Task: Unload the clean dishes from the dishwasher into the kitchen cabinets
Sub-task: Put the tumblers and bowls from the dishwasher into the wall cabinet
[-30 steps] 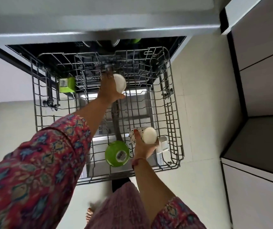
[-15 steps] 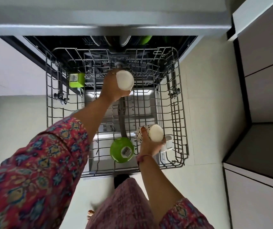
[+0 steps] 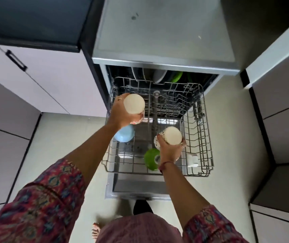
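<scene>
My left hand (image 3: 121, 112) grips a patterned cup (image 3: 134, 103), its cream base turned up, above the left back of the pulled-out wire rack (image 3: 202, 137). A second patterned cup (image 3: 172, 135), also base up, is held by my right hand (image 3: 170, 150) over the rack's middle right. In the rack sit an upturned light blue bowl (image 3: 124, 135) at the left and an upturned green bowl (image 3: 151, 159) at the front. Plates and green dishes (image 3: 159, 76) stand in the dishwasher's dark interior behind the rack.
The open dishwasher door (image 3: 136, 189) lies flat under the rack, near my feet. A dark countertop (image 3: 31, 20) and pale cabinet doors with a black handle (image 3: 15, 59) are at the left. Grey cabinet fronts (image 3: 283, 111) line the right. A white rack insert (image 3: 192, 159) sits at the front right.
Both hands have lifted their cups up out of the rack. My head has risen and tilted, bringing the countertop, the left cabinets and the blue bowl into view.
</scene>
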A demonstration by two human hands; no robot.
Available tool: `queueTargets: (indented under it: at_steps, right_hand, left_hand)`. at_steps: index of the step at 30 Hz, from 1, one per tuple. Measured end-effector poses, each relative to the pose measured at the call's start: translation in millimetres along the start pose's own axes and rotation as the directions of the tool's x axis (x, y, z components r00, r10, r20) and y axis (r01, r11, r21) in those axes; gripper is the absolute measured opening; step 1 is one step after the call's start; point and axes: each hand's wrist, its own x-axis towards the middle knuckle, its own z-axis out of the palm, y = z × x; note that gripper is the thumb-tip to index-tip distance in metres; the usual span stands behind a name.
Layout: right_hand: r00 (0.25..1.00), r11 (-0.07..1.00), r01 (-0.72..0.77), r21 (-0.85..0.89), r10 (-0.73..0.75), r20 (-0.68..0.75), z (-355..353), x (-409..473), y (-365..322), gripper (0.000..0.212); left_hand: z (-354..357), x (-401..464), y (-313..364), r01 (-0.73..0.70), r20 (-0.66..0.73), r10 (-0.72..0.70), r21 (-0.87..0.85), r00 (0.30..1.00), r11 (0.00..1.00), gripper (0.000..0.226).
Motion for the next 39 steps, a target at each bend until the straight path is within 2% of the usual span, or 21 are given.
queueTargets:
  at_steps: [4,9,17,25,30,39]
  right_hand:
    - [0.986,0.988,0.155,-0.002,-0.154,0.062,9,-52,-17,0.103]
    - [0.938,0.941,0.337,0.019,-0.338,0.075,21,-121,-40,0.092]
    - [0.831,0.845,0.516,0.137,-0.533,0.16,59,-223,-81,0.086]
    - [0.77,0.827,0.527,0.196,-0.563,0.301,130,-296,-117,0.088]
    - [0.74,0.825,0.507,0.249,-0.565,0.365,198,-320,-142,0.088]
    - [0.679,0.839,0.425,0.34,-0.544,0.494,360,-350,-193,0.085]
  left_hand:
    - [-67,-41,-9,-0.014,-0.08,0.011,-0.04,0.997,0.999,0.092]
    - [-149,-90,-24,-0.019,-0.161,0.008,-0.069,0.987,0.997,0.094]
    - [-272,-143,-59,0.014,-0.255,-0.037,-0.09,0.966,0.996,0.095]
    - [-368,-149,-100,0.063,-0.406,-0.117,-0.145,0.906,0.987,0.09]
    - [-422,-126,-129,0.077,-0.479,-0.137,-0.144,0.867,0.987,0.086]
    - [-525,-14,-177,0.119,-0.541,-0.177,-0.141,0.822,0.983,0.085]
